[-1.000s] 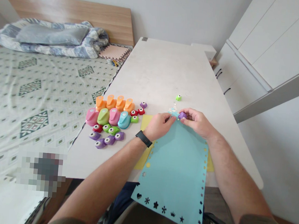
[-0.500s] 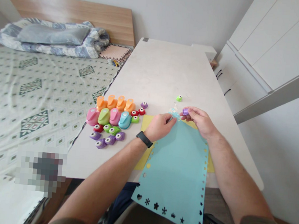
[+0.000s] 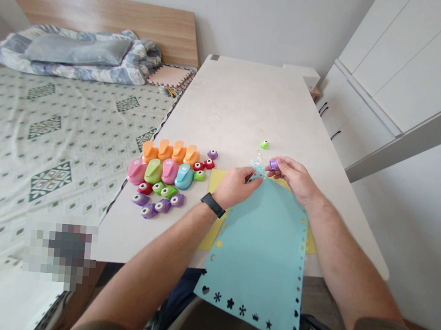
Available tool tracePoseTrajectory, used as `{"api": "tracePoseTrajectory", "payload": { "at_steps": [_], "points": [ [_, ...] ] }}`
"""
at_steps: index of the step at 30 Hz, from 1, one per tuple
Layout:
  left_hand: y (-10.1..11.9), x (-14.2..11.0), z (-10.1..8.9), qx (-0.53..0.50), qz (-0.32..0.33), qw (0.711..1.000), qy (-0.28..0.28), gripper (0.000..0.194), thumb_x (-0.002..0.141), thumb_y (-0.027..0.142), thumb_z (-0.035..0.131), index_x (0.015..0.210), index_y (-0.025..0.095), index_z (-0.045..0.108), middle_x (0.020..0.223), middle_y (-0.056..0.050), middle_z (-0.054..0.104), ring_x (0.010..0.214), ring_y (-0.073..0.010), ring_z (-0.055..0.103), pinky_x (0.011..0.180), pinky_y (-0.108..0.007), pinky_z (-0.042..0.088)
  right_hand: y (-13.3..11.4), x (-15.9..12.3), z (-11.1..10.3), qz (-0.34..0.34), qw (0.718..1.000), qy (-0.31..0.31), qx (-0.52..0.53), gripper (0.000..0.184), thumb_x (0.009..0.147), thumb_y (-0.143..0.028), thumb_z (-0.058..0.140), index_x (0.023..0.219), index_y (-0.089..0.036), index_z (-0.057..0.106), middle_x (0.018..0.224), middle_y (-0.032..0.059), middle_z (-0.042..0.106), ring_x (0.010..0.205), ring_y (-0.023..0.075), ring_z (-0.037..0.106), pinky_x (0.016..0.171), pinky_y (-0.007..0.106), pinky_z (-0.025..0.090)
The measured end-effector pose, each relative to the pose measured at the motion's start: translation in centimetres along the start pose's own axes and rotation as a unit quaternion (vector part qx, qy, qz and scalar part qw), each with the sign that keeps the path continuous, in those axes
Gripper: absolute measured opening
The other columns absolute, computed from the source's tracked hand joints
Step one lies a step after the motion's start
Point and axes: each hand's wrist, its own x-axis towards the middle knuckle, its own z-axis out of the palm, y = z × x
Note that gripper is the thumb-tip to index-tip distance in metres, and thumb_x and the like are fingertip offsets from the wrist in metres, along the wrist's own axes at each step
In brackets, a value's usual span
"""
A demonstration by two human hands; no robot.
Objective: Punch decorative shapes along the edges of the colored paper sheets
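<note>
Soft, fairly bright light covers the desk (image 3: 241,100); its source is hard to tell. A faint shadow edges the wall (image 3: 204,36) between 11 and 12 o'clock. The blue paper (image 3: 264,239), toward 5 o'clock, darkens gently near its top. The bed (image 3: 91,104) pales almost to white around 8 o'clock, where a pixelated patch (image 3: 69,249) hides detail. Wide-angle stretch tilts the wardrobe (image 3: 396,67) at 2 o'clock. Fine markings on the punches (image 3: 169,170) look soft.
</note>
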Motion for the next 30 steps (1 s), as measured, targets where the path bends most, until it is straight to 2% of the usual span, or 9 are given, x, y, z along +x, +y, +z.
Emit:
{"api": "tracePoseTrajectory", "payload": {
  "at_steps": [3,6,11,18,22,25,30],
  "points": [
    [0.1,-0.1,-0.3,-0.019,0.004,1.0,-0.025,0.028,0.09,0.041,0.06,0.079,0.016,0.069,0.064,0.003,0.05,0.061,-0.0108,0.042,0.057,-0.026,0.031,0.0,0.0,0.0,-0.005,1.0,0.007,-0.006,0.042,0.091,-0.062,0.067,0.106,-0.022,0.07,0.104,0.0075,0.076,0.089,0.0204,0.071,0.082,0.034,0.051],
    [0.0,-0.2,-0.6,-0.043,-0.003,0.997,-0.068,0.027,0.086,0.041,0.066,0.079,0.016,0.073,0.068,0.001,0.061,0.062,-0.0116,0.048,0.058,-0.025,0.036,0.0,0.0,-0.1,-0.01,1.0,0.01,-0.009,0.043,0.09,-0.063,0.067,0.106,-0.023,0.07,0.104,0.0073,0.076,0.09,0.0207,0.07,0.083,0.035,0.052],
    [-0.4,-0.3,-1.2,-0.012,0.0,0.993,-0.12,0.023,0.079,0.039,0.073,0.083,0.017,0.078,0.071,-0.001,0.07,0.063,-0.0128,0.056,0.057,-0.025,0.039,0.1,0.0,-0.1,-0.016,1.0,0.013,-0.007,0.042,0.091,-0.062,0.067,0.105,-0.023,0.071,0.103,0.0074,0.076,0.089,0.02,0.07,0.081,0.034,0.05],
    [-0.4,-0.2,-1.7,0.032,0.035,0.987,-0.156,0.018,0.078,0.035,0.077,0.079,0.017,0.075,0.084,-0.002,0.076,0.071,-0.0139,0.063,0.066,-0.026,0.045,0.0,-0.1,0.0,-0.033,0.999,0.014,-0.016,0.042,0.093,-0.062,0.065,0.106,-0.023,0.071,0.102,0.007,0.076,0.088,0.0201,0.069,0.079,0.034,0.049],
    [-0.4,-0.2,-1.9,0.052,0.069,0.984,-0.156,0.02,0.077,0.035,0.081,0.076,0.017,0.072,0.089,-0.002,0.075,0.078,-0.0147,0.064,0.073,-0.026,0.047,-0.1,-0.2,0.0,-0.036,0.999,0.012,-0.019,0.039,0.094,-0.06,0.065,0.106,-0.023,0.071,0.102,0.0064,0.076,0.088,0.0201,0.07,0.079,0.034,0.049],
    [-0.4,-0.2,-2.1,0.057,0.09,0.982,-0.154,0.02,0.077,0.035,0.083,0.076,0.018,0.073,0.088,-0.002,0.072,0.081,-0.0146,0.063,0.074,-0.026,0.046,-0.1,-0.3,0.1,-0.036,0.999,0.01,-0.023,0.039,0.094,-0.059,0.065,0.107,-0.023,0.071,0.103,0.0067,0.076,0.088,0.0202,0.07,0.08,0.034,0.049],
    [-0.3,-0.3,-2.4,0.055,0.089,0.98,-0.169,0.02,0.077,0.035,0.085,0.077,0.018,0.074,0.086,-0.001,0.07,0.081,-0.0144,0.063,0.075,-0.026,0.046,-0.3,-0.4,0.1,-0.036,0.999,0.009,-0.031,0.041,0.094,-0.06,0.064,0.108,-0.022,0.071,0.103,0.0074,0.076,0.088,0.0202,0.07,0.08,0.035,0.05]
  ]
}}
